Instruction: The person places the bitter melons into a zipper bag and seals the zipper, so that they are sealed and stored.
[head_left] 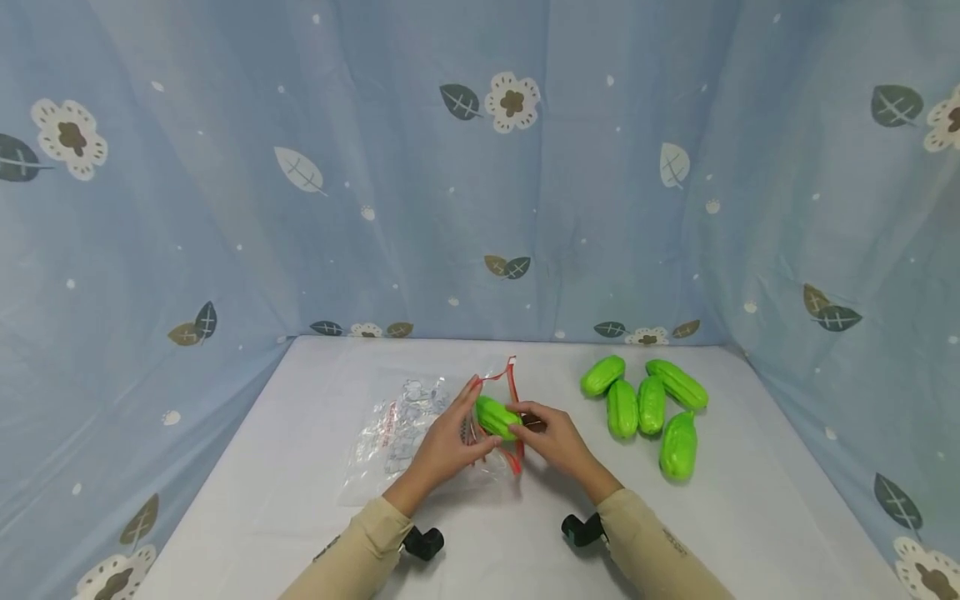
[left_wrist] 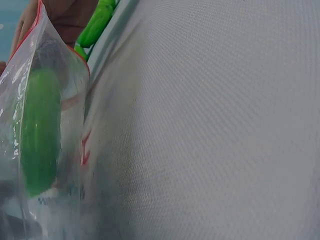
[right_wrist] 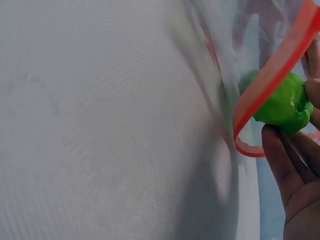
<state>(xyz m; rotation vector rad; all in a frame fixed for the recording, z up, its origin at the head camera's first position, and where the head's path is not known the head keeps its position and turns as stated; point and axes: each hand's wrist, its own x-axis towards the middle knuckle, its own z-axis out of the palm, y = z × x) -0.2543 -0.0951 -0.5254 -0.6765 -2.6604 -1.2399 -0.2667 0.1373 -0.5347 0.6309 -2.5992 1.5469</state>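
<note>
A clear resealable bag with a red zip edge and grey printing lies on the table, its mouth spread toward the right. My left hand grips the bag at the mouth, thumb near the lower edge and fingers near the upper one. Partly inside the mouth is a green ridged toy cucumber. My right hand pinches its outer end between thumb and fingers, as the right wrist view also shows. Through the clear plastic in the left wrist view, a cucumber appears upright. My left hand's grip is hidden there.
Several more green toy cucumbers lie grouped on the right of the white table. A blue curtain with flowers and leaves hangs around the back and sides. Black wrist cameras sit by both cuffs.
</note>
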